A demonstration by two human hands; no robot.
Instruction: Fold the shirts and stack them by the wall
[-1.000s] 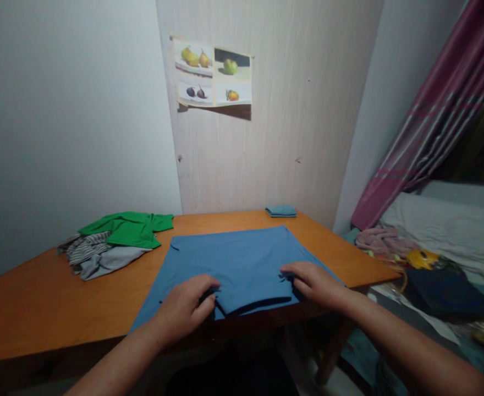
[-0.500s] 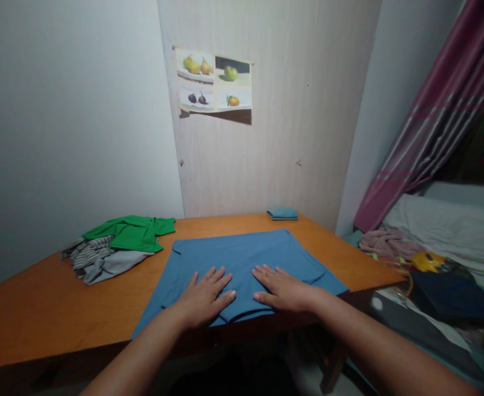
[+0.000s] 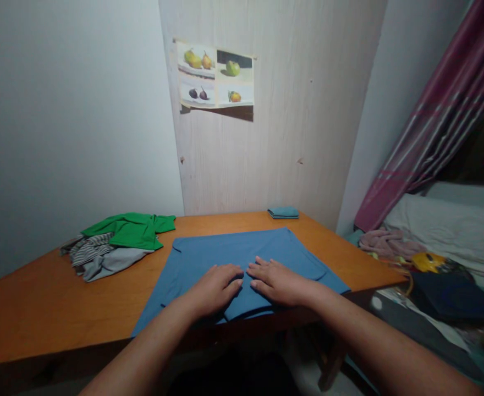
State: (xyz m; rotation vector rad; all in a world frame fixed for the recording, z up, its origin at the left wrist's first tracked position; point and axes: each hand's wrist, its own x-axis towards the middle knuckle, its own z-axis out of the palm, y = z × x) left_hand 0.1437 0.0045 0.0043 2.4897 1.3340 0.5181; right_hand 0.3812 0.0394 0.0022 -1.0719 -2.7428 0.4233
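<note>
A blue T-shirt [image 3: 229,250] lies spread over the front middle of the table, its curved neckline at the near edge. Both my hands rest on the cloth close to that neckline. My left hand [image 3: 218,286] lies palm down, fingers stretched and pointing inward to the right. Just across from it, my right hand [image 3: 275,280] is also flat, its fingers pointing left and forward. A small gap separates the fingertips of the two hands. Neither hand grips the fabric.
On the wooden table [image 3: 52,308], a green garment [image 3: 132,231] lies over striped and grey clothes [image 3: 110,264] at the left. A folded teal cloth [image 3: 283,213] sits at the back right. Beyond the right edge are a dark blue item [image 3: 452,294] and bedding [image 3: 460,225].
My left hand has slid right toward my right hand, which has shifted slightly left, narrowing the gap. The left fingers are less spread. The shirt stays put.
</note>
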